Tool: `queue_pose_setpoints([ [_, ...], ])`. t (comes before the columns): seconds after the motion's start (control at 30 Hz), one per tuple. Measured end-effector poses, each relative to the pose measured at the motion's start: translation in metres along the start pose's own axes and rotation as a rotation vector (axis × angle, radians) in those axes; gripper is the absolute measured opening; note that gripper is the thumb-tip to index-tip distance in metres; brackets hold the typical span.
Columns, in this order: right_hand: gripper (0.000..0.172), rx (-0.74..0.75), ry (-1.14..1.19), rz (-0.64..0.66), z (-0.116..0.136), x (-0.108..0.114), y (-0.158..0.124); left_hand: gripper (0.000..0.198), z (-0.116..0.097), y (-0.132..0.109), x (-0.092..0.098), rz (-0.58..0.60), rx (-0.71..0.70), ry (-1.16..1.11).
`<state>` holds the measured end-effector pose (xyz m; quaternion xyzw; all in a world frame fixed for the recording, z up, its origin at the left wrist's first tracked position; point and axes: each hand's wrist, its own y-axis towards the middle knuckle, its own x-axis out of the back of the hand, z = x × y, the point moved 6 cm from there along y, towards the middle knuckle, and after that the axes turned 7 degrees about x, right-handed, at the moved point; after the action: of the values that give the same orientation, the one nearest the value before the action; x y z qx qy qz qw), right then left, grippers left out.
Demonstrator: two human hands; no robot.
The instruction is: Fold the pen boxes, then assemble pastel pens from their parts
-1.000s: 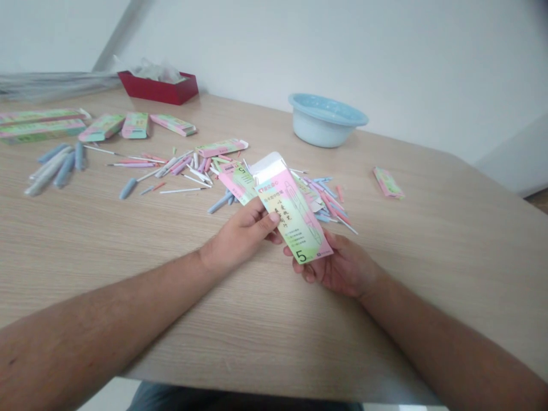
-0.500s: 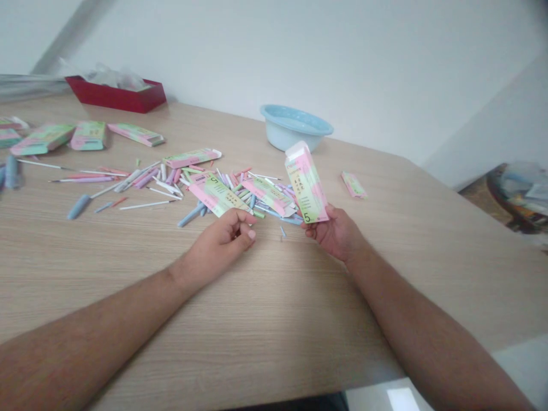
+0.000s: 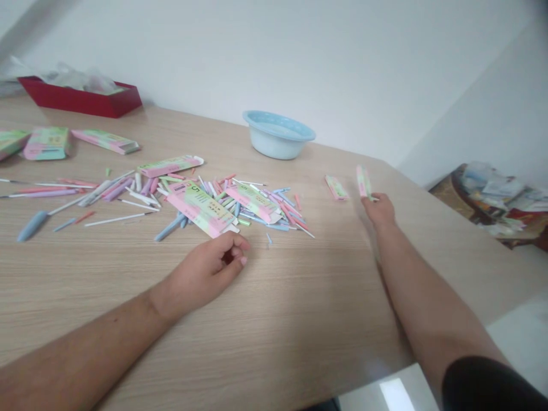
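My right hand (image 3: 379,209) is shut on a small pink and green cardboard box (image 3: 363,182), held over the right side of the table and blurred by motion. A similar box (image 3: 336,188) lies just to its left. My left hand (image 3: 218,260) rests near the table top with its fingers loosely curled, thumb and fingertips apart, and nothing in it. Just beyond it, an open box marked 5 (image 3: 203,208) and another box (image 3: 256,201) lie on a heap of pastel pens (image 3: 293,211) and brushes.
A light blue basin (image 3: 278,137) stands at the back near the wall. Further left is a red tray (image 3: 85,101) with clear plastic in it. More boxes (image 3: 47,142) lie at the left, with a loose brush (image 3: 32,225) in front. Cluttered papers (image 3: 505,188) sit beyond the right edge.
My right hand has carried the box rightward and away from me, from beside the heap to beside the lone box. My left hand has stayed much the same; the view has turned right.
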<state>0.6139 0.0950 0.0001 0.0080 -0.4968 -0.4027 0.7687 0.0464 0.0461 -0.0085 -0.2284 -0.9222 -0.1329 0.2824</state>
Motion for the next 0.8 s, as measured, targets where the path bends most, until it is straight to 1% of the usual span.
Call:
queue_pose_setpoints([
  [0.1,0.057,-0.096,-0.114,0.021,-0.023,-0.013,0.011,0.025,0.002,0.001,-0.003,0.04,0.03,0.019],
  [0.17,0.063,-0.094,-0.156,0.046,-0.03,-0.025,0.015,0.026,0.003,0.001,-0.004,0.056,0.03,0.035],
  [0.23,0.064,-0.065,-0.183,0.065,-0.034,-0.035,0.018,0.027,0.003,0.001,-0.004,0.057,0.019,0.053],
  [0.33,0.056,-0.004,-0.208,0.086,-0.038,-0.042,0.022,0.027,0.004,0.0,-0.003,0.061,0.004,0.091],
  [0.43,0.046,0.053,-0.214,0.073,-0.04,-0.044,0.024,0.027,0.005,-0.001,-0.004,0.096,-0.002,0.123],
  [0.57,0.043,0.148,-0.21,0.048,-0.038,-0.045,0.025,0.028,0.006,-0.003,-0.004,0.124,-0.021,0.163],
  [0.7,0.039,0.24,-0.223,0.085,-0.034,-0.049,0.026,0.028,0.009,-0.004,-0.005,0.137,-0.033,0.183],
  [0.8,0.038,0.268,-0.245,0.116,-0.033,-0.051,0.028,0.028,0.011,-0.004,-0.006,0.129,-0.068,0.188],
])
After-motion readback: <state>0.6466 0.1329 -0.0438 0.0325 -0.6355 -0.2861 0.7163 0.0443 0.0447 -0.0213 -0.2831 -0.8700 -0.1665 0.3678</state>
